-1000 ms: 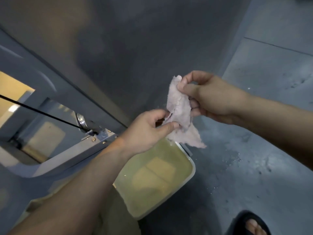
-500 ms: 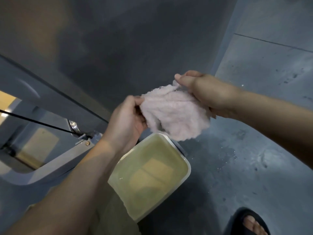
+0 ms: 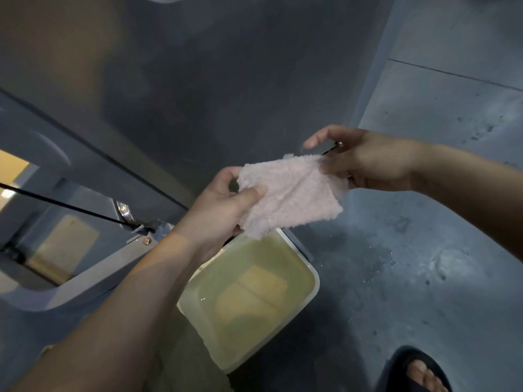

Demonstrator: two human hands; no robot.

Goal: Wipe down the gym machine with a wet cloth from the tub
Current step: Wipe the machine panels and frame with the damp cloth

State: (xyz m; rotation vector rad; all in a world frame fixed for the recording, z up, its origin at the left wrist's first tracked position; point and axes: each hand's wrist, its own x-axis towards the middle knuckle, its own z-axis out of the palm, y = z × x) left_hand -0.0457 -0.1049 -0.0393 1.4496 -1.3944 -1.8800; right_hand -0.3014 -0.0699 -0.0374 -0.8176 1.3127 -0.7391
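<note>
Just above the tub's [image 3: 300, 254] far corner, the left hand [image 3: 223, 205] pinches the cloth's [image 3: 291, 196] left edge, thumb on top and fingers curled beneath. The right hand [image 3: 370, 159] holds the opposite edge low in its fingers, with its forefinger standing free above. The exact pinch there is blurred. Between the hands the cloth hangs spread and lightly taut, and its lower edge dips over the tub, which holds yellowish water [image 3: 246, 295].

The step looks to be opening the cloth out before wiping. To do it well, I would keep the cloth over the water while it is stretched. That way drips fall back in and not onto the floor [image 3: 441, 171], which already shows wet specks beside the tub, not far from a sandalled foot [image 3: 418, 372]. If the cloth seems heavy with water, a squeeze over the tub first would help. Then I would fold it flat into a pad that one palm can cover, giving an even face for the machine [image 3: 175, 89], whose broad grey side rises just behind the hands. At lower left a thin black cable [image 3: 70, 206] runs to a bracket [image 3: 135, 230]. The fluffy pile could snag there, so go gently.
</note>
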